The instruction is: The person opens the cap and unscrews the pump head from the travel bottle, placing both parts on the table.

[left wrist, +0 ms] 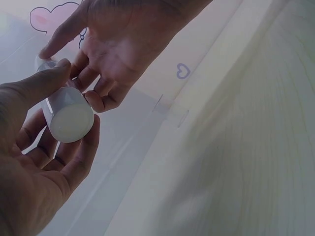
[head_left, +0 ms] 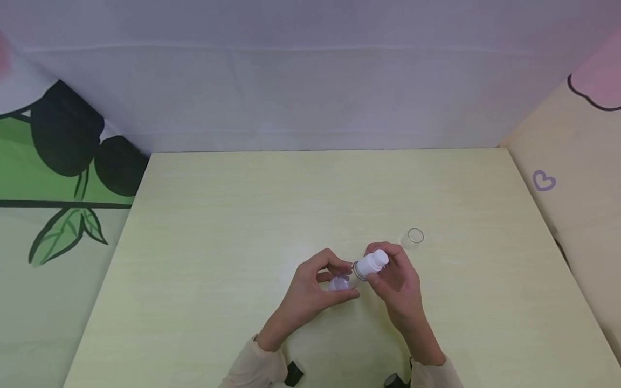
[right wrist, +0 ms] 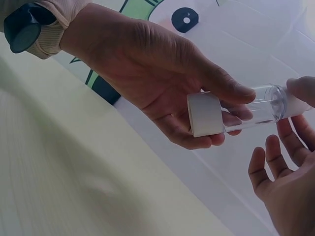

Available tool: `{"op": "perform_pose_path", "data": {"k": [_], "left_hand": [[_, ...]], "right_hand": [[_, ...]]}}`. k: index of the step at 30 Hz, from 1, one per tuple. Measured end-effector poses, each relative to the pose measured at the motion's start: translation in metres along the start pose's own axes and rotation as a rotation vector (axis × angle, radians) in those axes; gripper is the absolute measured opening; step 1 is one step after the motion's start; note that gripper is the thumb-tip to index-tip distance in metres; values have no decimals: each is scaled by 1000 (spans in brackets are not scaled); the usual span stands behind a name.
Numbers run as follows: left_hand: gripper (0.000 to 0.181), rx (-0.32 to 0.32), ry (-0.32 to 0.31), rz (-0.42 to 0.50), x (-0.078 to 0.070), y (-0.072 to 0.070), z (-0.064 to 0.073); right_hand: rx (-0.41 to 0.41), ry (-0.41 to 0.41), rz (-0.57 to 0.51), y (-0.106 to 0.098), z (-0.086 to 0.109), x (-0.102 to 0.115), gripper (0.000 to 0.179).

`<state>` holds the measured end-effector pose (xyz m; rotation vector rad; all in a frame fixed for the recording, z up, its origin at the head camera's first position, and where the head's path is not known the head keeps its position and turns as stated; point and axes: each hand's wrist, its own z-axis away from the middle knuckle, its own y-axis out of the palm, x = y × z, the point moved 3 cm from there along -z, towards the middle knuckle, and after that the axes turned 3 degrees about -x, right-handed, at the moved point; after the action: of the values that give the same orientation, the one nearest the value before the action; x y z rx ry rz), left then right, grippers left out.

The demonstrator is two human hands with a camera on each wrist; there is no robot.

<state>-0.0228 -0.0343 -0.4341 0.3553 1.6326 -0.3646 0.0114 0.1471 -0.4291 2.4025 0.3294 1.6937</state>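
A small clear pump bottle with a white base is held between both hands, tilted. My left hand [head_left: 310,288] grips its clear body [right wrist: 256,110], with the thumb on one side and the fingers on the other. In the left wrist view the round white base [left wrist: 73,123] faces the camera. My right hand [head_left: 400,285] pinches the white pump top [head_left: 372,264] at the bottle's other end, fingers and thumb on opposite sides. Whether the top is screwed tight or loose cannot be told.
A clear round cap [head_left: 413,238] stands on the pale wooden table [head_left: 233,215], just beyond my right hand. Black wrist cameras show at the left sleeve [head_left: 259,366] and the right sleeve [head_left: 439,374]. A pale cloth wall [head_left: 310,97] rises behind the table's far edge.
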Motion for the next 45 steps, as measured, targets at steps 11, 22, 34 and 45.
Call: {"op": "perform_pose_path", "data": {"k": [11, 22, 34, 45], "left_hand": [[37, -10, 11, -11, 1, 2, -2], [37, -7, 11, -19, 4, 5, -3], [37, -11, 7, -14, 6, 8, -4], [36, -14, 31, -22, 5, 11, -4]], "right_hand": [[54, -20, -18, -2, -2, 1, 43], [-7, 45, -17, -5, -2, -1, 41], [57, -5, -14, -9, -3, 0, 43], [-2, 37, -30, -12, -1, -1, 39]]}}
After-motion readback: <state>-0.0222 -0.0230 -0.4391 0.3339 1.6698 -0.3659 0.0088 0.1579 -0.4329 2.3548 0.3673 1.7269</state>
